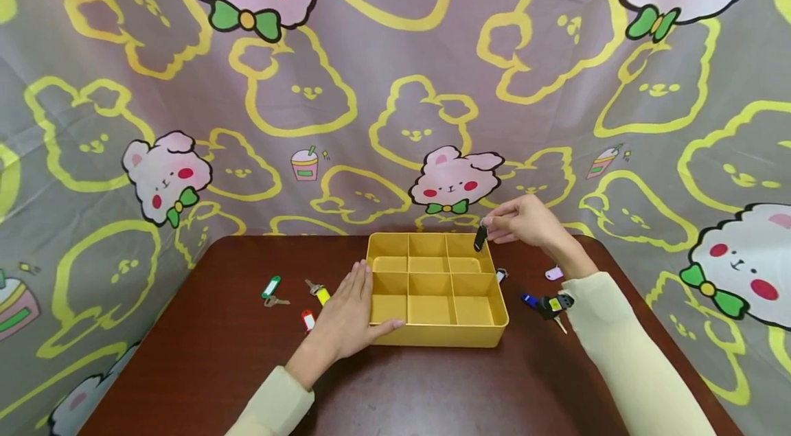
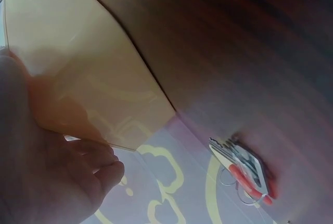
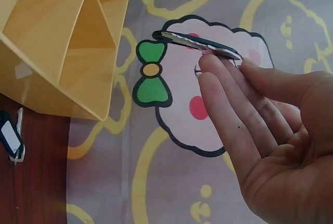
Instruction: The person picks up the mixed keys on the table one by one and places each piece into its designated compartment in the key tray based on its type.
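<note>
A yellow six-compartment box (image 1: 440,336) sits on the dark table. My left hand (image 1: 346,316) lies along its left wall, fingers straight at the rim and thumb by the front edge; the left wrist view shows the palm side against the wall (image 2: 83,67). Up at the back right corner, my right hand (image 1: 525,222) pinches the ring of a key with a black tag (image 1: 480,238), which hangs over the back right compartment. In the right wrist view the metal key (image 3: 182,41) lies alongside its tag, held between thumb and fingertips.
Left of the box lie keys with a green tag (image 1: 270,287), a yellow tag (image 1: 323,295) and a red tag (image 1: 307,319). On the right are a dark tag (image 1: 501,275), a lilac tag (image 1: 553,273) and a blue-and-black key cluster (image 1: 546,305). A patterned cloth (image 1: 395,51) hangs behind.
</note>
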### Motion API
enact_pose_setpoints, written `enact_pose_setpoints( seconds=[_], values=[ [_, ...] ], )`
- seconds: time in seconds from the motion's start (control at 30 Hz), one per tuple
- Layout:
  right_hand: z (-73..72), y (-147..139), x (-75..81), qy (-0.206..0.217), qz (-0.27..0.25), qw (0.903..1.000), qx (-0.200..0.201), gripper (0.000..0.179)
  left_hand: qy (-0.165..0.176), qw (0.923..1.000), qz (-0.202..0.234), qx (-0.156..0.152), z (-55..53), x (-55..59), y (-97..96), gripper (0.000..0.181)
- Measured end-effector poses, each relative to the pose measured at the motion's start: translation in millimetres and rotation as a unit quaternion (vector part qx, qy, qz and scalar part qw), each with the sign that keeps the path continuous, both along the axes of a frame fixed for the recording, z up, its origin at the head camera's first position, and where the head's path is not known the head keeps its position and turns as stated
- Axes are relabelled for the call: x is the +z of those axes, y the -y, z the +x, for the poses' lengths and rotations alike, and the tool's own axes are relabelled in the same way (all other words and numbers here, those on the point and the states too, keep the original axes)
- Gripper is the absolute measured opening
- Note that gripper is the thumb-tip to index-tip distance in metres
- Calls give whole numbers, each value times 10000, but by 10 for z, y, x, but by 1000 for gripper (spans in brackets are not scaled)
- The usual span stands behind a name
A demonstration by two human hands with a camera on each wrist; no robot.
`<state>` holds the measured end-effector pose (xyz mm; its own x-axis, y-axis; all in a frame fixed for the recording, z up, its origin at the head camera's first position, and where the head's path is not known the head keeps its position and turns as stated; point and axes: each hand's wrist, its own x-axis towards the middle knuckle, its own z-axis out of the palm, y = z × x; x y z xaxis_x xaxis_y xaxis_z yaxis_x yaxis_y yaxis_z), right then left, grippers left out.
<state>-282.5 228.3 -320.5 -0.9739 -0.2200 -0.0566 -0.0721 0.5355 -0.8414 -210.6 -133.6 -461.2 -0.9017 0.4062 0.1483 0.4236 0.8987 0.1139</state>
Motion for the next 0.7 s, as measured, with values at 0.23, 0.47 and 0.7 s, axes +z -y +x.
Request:
enact_pose_setpoints(
  seconds=[0.23, 0.47, 0.7],
  values=[
    [-67, -6, -64, 176, -56, 9998, -34, 35, -44, 10000, -38, -4, 0, -11, -2, 121],
    [-122, -26, -145, 325, 17, 9994, -102, 32, -17, 10000, -77, -17, -2, -16, 3, 122],
    [-192, 5, -187, 366, 45, 9993, -115, 31, -35, 10000, -41, -9, -7, -23, 10, 122]
  ],
)
